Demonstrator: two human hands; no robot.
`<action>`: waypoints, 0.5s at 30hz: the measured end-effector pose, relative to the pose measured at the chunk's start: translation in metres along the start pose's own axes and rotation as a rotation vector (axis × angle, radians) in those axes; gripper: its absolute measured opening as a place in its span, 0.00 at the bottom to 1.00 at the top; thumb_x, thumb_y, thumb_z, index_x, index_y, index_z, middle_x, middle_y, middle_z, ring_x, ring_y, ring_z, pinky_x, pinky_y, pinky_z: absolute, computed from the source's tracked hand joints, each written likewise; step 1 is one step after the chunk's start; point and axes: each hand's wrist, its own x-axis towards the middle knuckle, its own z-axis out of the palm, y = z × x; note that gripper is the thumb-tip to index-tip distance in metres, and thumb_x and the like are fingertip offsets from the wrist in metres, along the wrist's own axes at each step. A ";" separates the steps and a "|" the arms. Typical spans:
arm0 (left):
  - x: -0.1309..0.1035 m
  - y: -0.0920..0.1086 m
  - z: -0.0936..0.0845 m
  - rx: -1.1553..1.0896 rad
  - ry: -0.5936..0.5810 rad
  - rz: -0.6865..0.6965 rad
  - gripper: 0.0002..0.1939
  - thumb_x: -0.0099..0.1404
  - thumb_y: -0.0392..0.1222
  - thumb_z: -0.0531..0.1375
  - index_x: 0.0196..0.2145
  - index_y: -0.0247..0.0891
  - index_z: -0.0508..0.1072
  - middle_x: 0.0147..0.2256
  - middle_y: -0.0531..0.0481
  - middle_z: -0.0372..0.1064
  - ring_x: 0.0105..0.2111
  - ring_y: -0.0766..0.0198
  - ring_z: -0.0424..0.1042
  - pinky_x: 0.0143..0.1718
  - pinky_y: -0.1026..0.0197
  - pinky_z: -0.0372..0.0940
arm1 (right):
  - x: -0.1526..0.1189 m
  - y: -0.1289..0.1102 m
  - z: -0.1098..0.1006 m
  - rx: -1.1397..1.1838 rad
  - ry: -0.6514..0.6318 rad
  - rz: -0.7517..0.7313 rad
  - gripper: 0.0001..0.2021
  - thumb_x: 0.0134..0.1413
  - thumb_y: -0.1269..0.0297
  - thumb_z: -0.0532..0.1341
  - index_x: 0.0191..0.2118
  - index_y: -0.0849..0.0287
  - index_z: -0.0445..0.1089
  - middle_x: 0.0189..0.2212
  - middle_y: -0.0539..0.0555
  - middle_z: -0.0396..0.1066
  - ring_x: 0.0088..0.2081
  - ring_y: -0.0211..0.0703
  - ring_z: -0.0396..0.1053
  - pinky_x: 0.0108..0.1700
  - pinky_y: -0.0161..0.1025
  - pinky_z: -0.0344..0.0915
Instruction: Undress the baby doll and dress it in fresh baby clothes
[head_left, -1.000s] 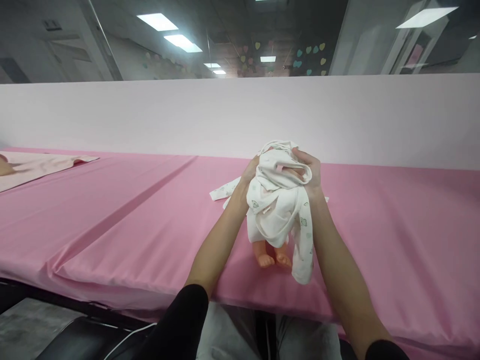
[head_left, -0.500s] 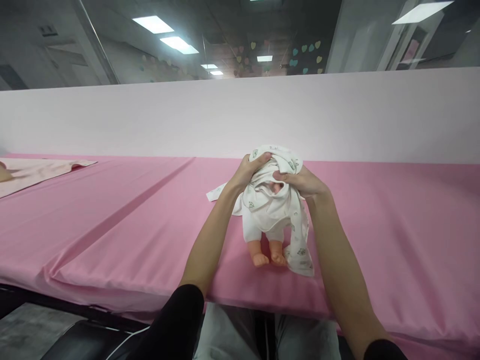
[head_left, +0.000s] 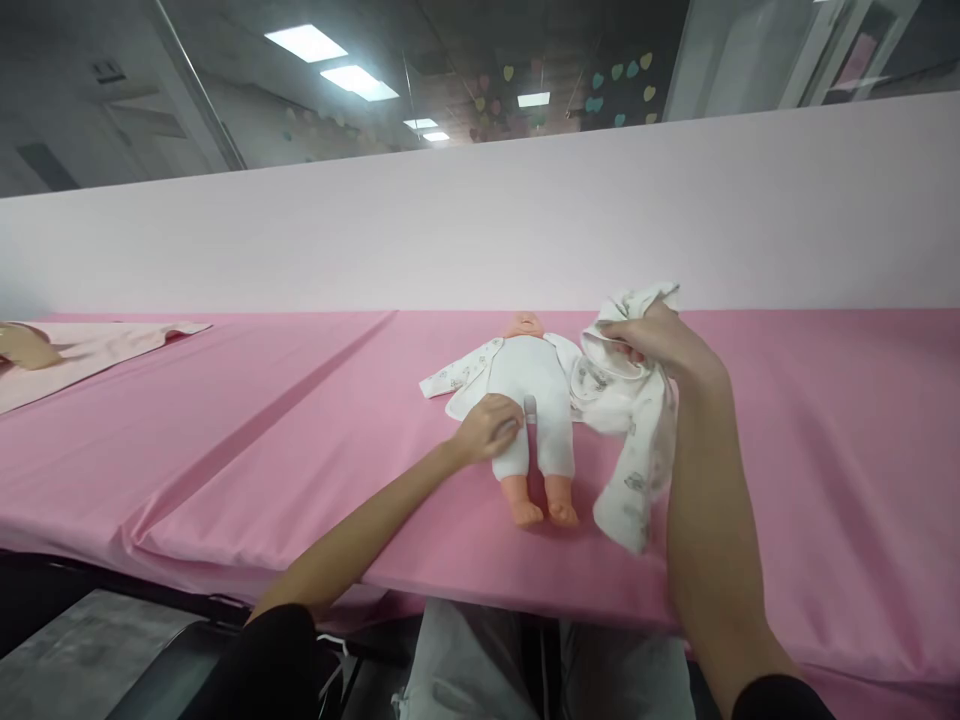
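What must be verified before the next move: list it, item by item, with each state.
1. Right grip closed on the printed garment: ok.
2. Printed garment spread out: not ok, bunched up at the hand.
3. Doll lying on the pink mat: ok.
4. Visible part of the head free of cloth: ok.
5. Left grip holding the near leg: cannot tell.
6. Left sleeve stretched out beside the doll: ok.

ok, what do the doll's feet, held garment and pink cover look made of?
Doll's feet: likely vinyl or plastic; smooth, molded toes, slight sheen.
Held garment: soft matte cloth, perhaps cotton; limp folds, printed motifs.
Pink cover: smooth, faint sheen, creased; vinyl or fabric, unclear.
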 end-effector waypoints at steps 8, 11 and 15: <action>-0.020 -0.033 -0.008 0.012 -0.208 0.209 0.13 0.60 0.40 0.54 0.41 0.41 0.73 0.48 0.40 0.69 0.52 0.56 0.65 0.57 0.48 0.56 | 0.005 0.033 -0.022 -0.654 -0.133 0.240 0.17 0.45 0.64 0.58 0.12 0.59 0.54 0.14 0.52 0.57 0.16 0.34 0.55 0.23 0.38 0.52; -0.021 -0.037 -0.012 0.045 -0.222 0.203 0.18 0.59 0.43 0.56 0.47 0.42 0.71 0.53 0.39 0.64 0.56 0.55 0.60 0.60 0.46 0.50 | -0.001 0.026 -0.022 -0.609 -0.203 0.217 0.18 0.46 0.59 0.58 0.13 0.59 0.55 0.15 0.50 0.56 0.15 0.32 0.53 0.22 0.37 0.53; -0.026 -0.026 -0.001 0.059 -0.166 0.204 0.23 0.54 0.52 0.61 0.46 0.41 0.70 0.53 0.38 0.63 0.57 0.51 0.59 0.61 0.43 0.47 | -0.012 0.008 -0.016 -0.375 -0.364 0.066 0.17 0.43 0.57 0.62 0.16 0.58 0.56 0.14 0.49 0.59 0.17 0.34 0.56 0.21 0.35 0.54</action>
